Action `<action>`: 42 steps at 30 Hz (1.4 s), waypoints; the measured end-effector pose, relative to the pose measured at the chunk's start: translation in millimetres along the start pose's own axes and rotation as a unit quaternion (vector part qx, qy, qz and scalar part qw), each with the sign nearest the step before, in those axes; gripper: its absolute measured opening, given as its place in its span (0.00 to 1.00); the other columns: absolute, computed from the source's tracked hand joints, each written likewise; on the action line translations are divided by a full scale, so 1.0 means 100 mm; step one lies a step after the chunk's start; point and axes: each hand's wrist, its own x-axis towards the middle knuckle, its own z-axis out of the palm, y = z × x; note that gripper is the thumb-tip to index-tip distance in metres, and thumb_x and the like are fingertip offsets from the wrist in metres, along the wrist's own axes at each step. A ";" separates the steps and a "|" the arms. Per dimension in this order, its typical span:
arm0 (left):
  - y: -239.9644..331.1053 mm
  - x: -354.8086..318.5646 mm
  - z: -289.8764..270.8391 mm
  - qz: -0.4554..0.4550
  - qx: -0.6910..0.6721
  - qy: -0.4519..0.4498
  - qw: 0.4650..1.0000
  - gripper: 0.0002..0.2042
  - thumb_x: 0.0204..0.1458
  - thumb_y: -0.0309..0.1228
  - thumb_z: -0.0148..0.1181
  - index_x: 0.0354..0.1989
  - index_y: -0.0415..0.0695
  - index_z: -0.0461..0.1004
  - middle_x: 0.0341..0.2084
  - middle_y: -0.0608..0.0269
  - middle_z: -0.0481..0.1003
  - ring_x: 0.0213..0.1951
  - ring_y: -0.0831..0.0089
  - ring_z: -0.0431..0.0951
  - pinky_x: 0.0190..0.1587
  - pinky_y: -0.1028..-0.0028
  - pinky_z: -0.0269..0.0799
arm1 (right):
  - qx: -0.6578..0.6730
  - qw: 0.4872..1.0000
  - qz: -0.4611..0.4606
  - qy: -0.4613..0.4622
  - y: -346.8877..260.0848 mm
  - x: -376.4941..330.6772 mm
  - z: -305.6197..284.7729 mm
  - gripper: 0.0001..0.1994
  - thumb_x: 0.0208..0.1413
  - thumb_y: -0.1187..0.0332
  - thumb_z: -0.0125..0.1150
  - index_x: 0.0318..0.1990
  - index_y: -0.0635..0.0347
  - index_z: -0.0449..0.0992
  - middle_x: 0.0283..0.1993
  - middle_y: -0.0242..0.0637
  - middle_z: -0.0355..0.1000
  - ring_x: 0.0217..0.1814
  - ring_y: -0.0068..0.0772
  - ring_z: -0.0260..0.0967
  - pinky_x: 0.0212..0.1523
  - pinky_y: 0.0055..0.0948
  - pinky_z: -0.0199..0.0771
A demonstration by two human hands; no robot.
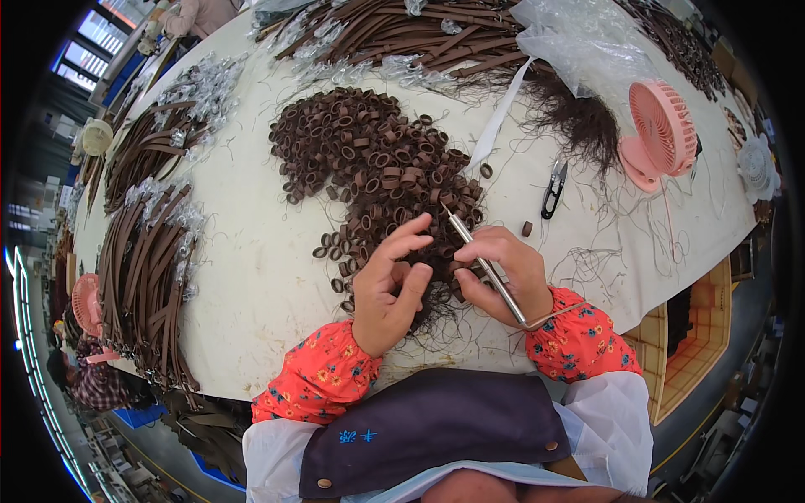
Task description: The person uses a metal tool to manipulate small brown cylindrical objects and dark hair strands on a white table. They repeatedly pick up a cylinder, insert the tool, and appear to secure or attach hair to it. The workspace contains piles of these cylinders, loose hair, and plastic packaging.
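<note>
My right hand [507,272] grips a slim silver pen-shaped tool [490,267] with a thin pointed tip aimed up and left at the pile. A thin tan cord runs from its rear end past my wrist. Across from it, my left hand [387,289] is held with curled fingers apart, and nothing shows between them. Both hands are over the near edge of a large heap of small brown strap loops [360,134]. Dark loose threads [436,306] lie tangled below and between my hands. Whether a loop touches my right fingertips, I cannot tell.
Black thread snips [553,190] and a pink fan [658,134] stand to the right on the pale table [243,277]. Bundles of brown straps [147,277] lie along the left; more straps [419,33] and clear plastic [583,42] are at the far side.
</note>
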 end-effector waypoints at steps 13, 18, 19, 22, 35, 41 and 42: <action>-0.12 -0.02 0.03 -0.057 -0.050 -0.031 0.997 0.04 0.59 0.21 0.53 0.41 0.36 0.71 0.37 0.58 0.75 0.32 0.78 0.77 0.35 0.79 0.73 | -0.018 0.999 -0.027 -0.003 -0.02 0.01 0.00 0.15 0.40 0.78 0.66 0.38 0.53 0.74 0.33 0.34 0.73 0.36 0.40 0.72 0.40 0.35 0.72; -0.18 -0.03 0.06 -0.082 -0.174 -0.031 0.981 0.05 0.62 0.23 0.49 0.43 0.37 0.67 0.36 0.60 0.76 0.31 0.81 0.75 0.34 0.81 0.72 | -0.038 0.997 -0.044 -0.041 0.00 0.01 -0.02 0.15 0.42 0.75 0.66 0.40 0.53 0.74 0.36 0.35 0.74 0.39 0.41 0.72 0.43 0.35 0.71; -0.19 -0.03 0.05 -0.076 -0.157 -0.033 0.984 0.04 0.62 0.23 0.48 0.42 0.37 0.67 0.36 0.60 0.76 0.30 0.81 0.75 0.34 0.81 0.72 | -0.036 0.997 -0.047 -0.047 0.00 0.01 -0.02 0.15 0.43 0.75 0.66 0.41 0.53 0.74 0.36 0.36 0.74 0.40 0.42 0.72 0.43 0.36 0.71; -0.18 -0.02 0.06 -0.067 -0.138 -0.022 0.988 0.04 0.62 0.23 0.48 0.42 0.37 0.67 0.35 0.60 0.76 0.29 0.82 0.74 0.33 0.82 0.71 | 0.024 0.999 0.011 -0.043 -0.01 -0.01 -0.02 0.13 0.51 0.74 0.61 0.45 0.56 0.72 0.39 0.38 0.74 0.42 0.40 0.72 0.46 0.36 0.71; -0.16 -0.03 0.04 -0.073 -0.096 -0.019 0.993 0.04 0.63 0.24 0.47 0.42 0.38 0.64 0.37 0.58 0.74 0.29 0.79 0.74 0.33 0.80 0.72 | 0.332 0.922 0.187 -0.063 -0.02 -0.02 -0.16 0.12 0.67 0.64 0.44 0.40 0.62 0.72 0.20 0.27 0.69 0.30 0.21 0.72 0.66 0.39 0.53; -0.19 -0.04 0.03 -0.075 -0.095 -0.024 0.992 0.04 0.63 0.25 0.47 0.42 0.38 0.64 0.37 0.59 0.74 0.30 0.79 0.74 0.34 0.80 0.73 | 0.323 0.925 0.187 -0.070 -0.02 -0.02 -0.15 0.12 0.66 0.64 0.44 0.40 0.62 0.72 0.20 0.27 0.68 0.30 0.21 0.71 0.66 0.39 0.53; -0.19 -0.04 0.03 -0.074 -0.094 -0.023 0.993 0.04 0.63 0.25 0.47 0.42 0.38 0.64 0.37 0.58 0.74 0.30 0.79 0.74 0.34 0.80 0.73 | 0.320 0.927 0.184 -0.070 -0.02 -0.03 -0.16 0.12 0.67 0.64 0.43 0.40 0.62 0.72 0.20 0.27 0.68 0.30 0.21 0.71 0.66 0.39 0.53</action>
